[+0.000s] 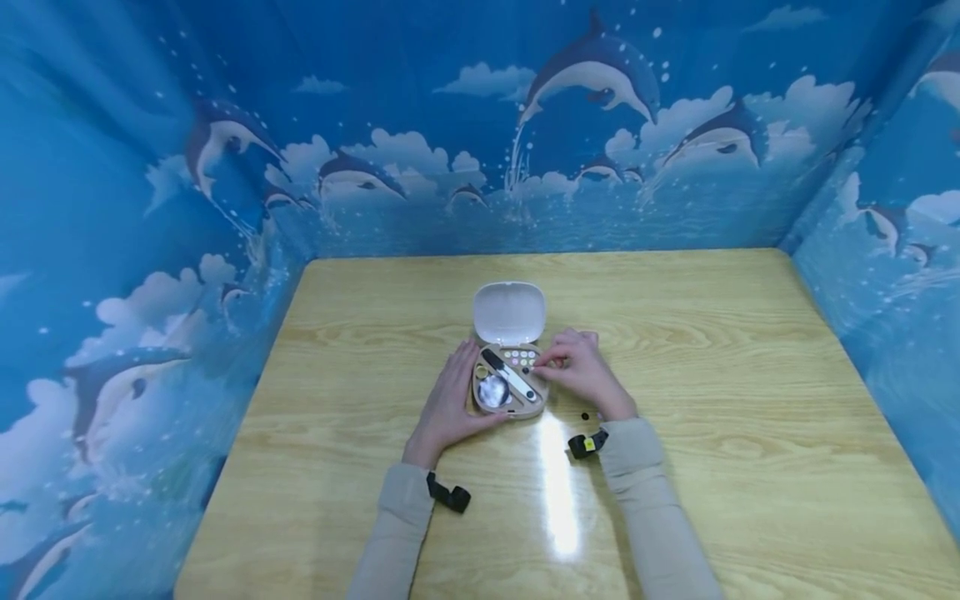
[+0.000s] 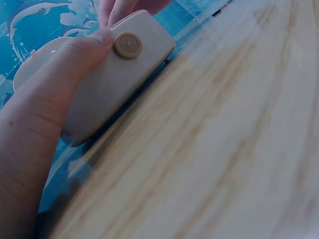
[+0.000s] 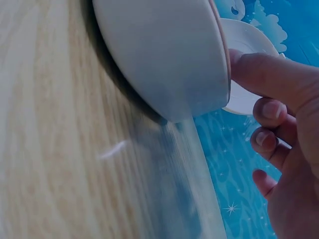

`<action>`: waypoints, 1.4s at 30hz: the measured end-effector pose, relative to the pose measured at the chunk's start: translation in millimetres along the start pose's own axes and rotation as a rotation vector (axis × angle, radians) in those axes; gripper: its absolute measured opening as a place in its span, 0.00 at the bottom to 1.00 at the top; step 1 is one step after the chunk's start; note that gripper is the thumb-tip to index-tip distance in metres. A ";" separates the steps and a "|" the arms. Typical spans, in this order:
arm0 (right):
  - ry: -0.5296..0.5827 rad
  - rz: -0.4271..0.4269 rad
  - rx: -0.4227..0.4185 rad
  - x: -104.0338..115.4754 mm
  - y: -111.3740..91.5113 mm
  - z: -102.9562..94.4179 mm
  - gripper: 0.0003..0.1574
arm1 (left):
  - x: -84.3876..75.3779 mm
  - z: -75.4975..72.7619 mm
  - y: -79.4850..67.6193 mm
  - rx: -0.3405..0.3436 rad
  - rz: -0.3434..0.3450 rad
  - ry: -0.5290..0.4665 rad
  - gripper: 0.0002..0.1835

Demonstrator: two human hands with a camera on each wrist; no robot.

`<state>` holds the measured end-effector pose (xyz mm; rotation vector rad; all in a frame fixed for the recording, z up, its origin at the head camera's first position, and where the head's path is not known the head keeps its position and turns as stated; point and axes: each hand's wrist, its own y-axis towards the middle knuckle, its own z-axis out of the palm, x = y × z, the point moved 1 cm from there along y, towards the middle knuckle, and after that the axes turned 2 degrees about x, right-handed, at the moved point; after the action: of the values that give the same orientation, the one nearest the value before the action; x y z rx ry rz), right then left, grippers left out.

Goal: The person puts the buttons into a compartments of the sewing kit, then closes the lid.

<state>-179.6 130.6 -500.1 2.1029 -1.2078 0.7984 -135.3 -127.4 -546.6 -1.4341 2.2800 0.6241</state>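
An open sewing kit case [image 1: 487,410] lies on the table with its lid [image 1: 509,312] raised at the back. Inside are small thread snips [image 1: 510,375] with a black end, a silvery round piece [image 1: 492,391], a yellowish ring [image 1: 482,372] and rows of pale round pieces [image 1: 519,357]. My left hand [image 1: 450,400] holds the case, fingers along its left side and thumb at the front, beside a tan button-shaped clasp [image 2: 128,46]. My right hand [image 1: 581,368] reaches over the right rim, thumb and forefinger together at a small black button [image 1: 526,371]; their tips are hidden in the right wrist view.
Another small black button [image 1: 585,416] lies on the wooden table [image 1: 712,400] near the right wrist. A blue dolphin-print curtain [image 1: 465,100] encloses the table's back and sides. Black camera straps [image 1: 450,493] sit on both wrists.
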 end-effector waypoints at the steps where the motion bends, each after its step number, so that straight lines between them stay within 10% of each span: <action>1: -0.006 0.007 0.003 -0.1 0.4 0.7 0.05 | 0.0 -0.2 -0.2 -0.002 0.000 -0.004 0.69; 42: -0.065 0.085 0.008 9.0 2.0 0.3 0.06 | -0.4 0.3 -2.6 -0.001 -0.019 0.015 0.68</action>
<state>-177.6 124.7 -493.3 2.1105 -1.3387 0.7794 -132.8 -127.9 -547.1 -1.4636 2.2751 0.6105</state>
